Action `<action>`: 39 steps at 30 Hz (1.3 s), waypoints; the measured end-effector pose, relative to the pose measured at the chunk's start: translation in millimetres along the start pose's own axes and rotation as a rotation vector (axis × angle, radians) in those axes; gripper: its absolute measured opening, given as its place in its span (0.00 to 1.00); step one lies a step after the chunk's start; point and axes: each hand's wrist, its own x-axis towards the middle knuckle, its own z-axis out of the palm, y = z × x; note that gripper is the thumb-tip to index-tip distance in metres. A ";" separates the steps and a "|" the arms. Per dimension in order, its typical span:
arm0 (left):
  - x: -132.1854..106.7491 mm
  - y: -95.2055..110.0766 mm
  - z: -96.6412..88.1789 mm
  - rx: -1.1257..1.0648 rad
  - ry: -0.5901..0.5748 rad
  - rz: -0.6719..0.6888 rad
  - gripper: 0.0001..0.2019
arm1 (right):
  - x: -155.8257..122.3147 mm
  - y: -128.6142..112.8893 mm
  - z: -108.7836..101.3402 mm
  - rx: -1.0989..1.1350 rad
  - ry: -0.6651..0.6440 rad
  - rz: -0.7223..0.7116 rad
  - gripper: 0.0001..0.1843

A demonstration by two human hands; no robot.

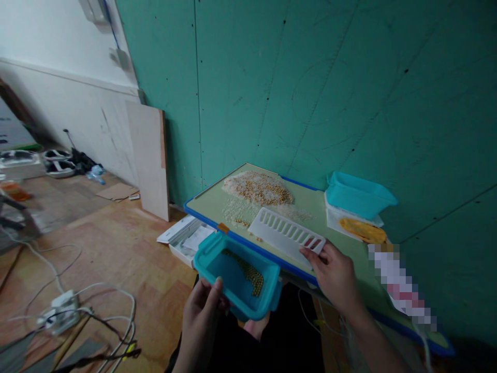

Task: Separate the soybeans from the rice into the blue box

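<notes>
Left hand [202, 311]: fingers clamped on the near rim of a teal tub [237, 274], held just below the worktop [217, 199] edge. Tub is rectangular, rounded corners, open top, a small strip of yellow beans [248, 274] along its floor. Right hand [336, 274]: fingers closed on the near end of a white slotted board [287, 234], flat on the worktop just beyond the tub. Past the board, away from the fingers, a bean and grain pile [258, 189].
</notes>
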 end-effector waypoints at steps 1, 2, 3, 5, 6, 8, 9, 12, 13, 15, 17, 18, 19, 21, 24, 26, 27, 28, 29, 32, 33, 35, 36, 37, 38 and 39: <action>0.6 -0.3 -0.8 0.006 -0.002 0.004 0.16 | -3.2 -2.8 1.1 -0.010 -0.006 -0.014 0.13; 1.2 -0.7 -1.7 0.011 -0.003 0.008 0.16 | -6.5 -5.7 2.1 -0.020 -0.009 -0.029 0.12; 1.8 -1.3 -2.6 0.015 -0.004 0.013 0.16 | -9.7 -8.4 3.0 -0.027 -0.011 -0.044 0.11; 3.0 -2.6 -4.6 0.016 -0.009 0.019 0.16 | -14.8 -12.8 4.8 -0.025 -0.011 -0.071 0.10; 3.7 -3.2 -5.6 0.014 -0.014 0.016 0.16 | -16.1 -14.1 5.6 -0.020 -0.008 -0.082 0.10; 5.0 -4.6 -7.6 0.014 -0.022 0.006 0.15 | -14.7 -14.5 7.3 -0.009 0.016 -0.097 0.09; 5.7 -5.4 -8.8 0.016 -0.025 0.003 0.15 | -11.9 -13.7 8.2 -0.010 0.040 -0.098 0.10; 8.3 -8.5 -12.6 0.016 -0.035 0.014 0.14 | 1.3 -8.5 11.3 -0.047 0.112 -0.067 0.11; 9.2 -9.6 -14.0 0.011 -0.037 0.021 0.14 | 6.0 -6.7 12.4 -0.063 0.123 -0.052 0.11; 10.9 -11.3 -16.4 -0.002 -0.041 0.025 0.12 | 13.3 -4.0 14.5 -0.082 0.127 -0.036 0.12; 11.9 -11.6 -18.1 -0.013 -0.041 0.022 0.12 | 16.9 -3.2 16.0 -0.078 0.112 -0.040 0.13; 12.1 -11.2 -18.5 -0.015 -0.044 0.020 0.12 | 17.5 -3.4 16.4 -0.074 0.104 -0.045 0.13; 12.0 -10.5 -18.6 -0.016 -0.044 0.020 0.12 | 17.5 -3.7 16.5 -0.072 0.092 -0.049 0.13; 11.4 -8.5 -18.0 -0.015 -0.044 0.021 0.12 | 16.8 -4.5 16.0 -0.072 0.070 -0.053 0.13; 10.1 -5.3 -15.8 -0.014 -0.043 0.020 0.13 | 15.8 -5.0 14.2 -0.059 0.051 -0.058 0.13; 9.1 -4.0 -14.5 -0.016 -0.039 0.024 0.14 | 15.6 -5.3 13.1 -0.037 0.047 -0.059 0.14; 8.6 -3.7 -14.1 -0.015 -0.035 0.029 0.14 | 15.4 -5.6 12.7 -0.030 0.042 -0.059 0.14; 8.2 -3.6 -13.9 -0.014 -0.031 0.033 0.14 | 15.2 -6.0 12.4 -0.025 0.037 -0.059 0.14; 7.9 -3.7 -13.8 -0.011 -0.027 0.036 0.14 | 14.9 -6.4 12.1 -0.024 0.031 -0.058 0.14; 8.4 -4.4 -14.2 -0.001 -0.022 0.034 0.14 | 13.5 -6.2 11.6 -0.023 0.028 -0.050 0.14; 9.1 -4.7 -14.3 0.001 -0.022 0.031 0.14 | 13.0 -5.6 11.3 -0.020 0.032 -0.046 0.14; 10.5 -4.7 -14.2 -0.001 -0.023 0.025 0.15 | 11.9 -3.7 10.3 -0.014 0.034 -0.042 0.14; 11.1 -4.5 -14.0 -0.002 -0.022 0.022 0.15 | 11.3 -2.8 9.5 -0.012 0.035 -0.045 0.14; 11.4 -4.1 -13.7 -0.003 -0.022 0.023 0.16 | 10.6 -2.1 8.5 -0.013 0.036 -0.049 0.14; 11.5 -3.6 -13.5 -0.002 -0.022 0.024 0.16 | 9.9 -1.7 7.4 -0.018 0.036 -0.053 0.14; 11.3 -3.0 -13.2 -0.001 -0.020 0.027 0.16 | 9.2 -1.7 6.3 -0.027 0.037 -0.054 0.14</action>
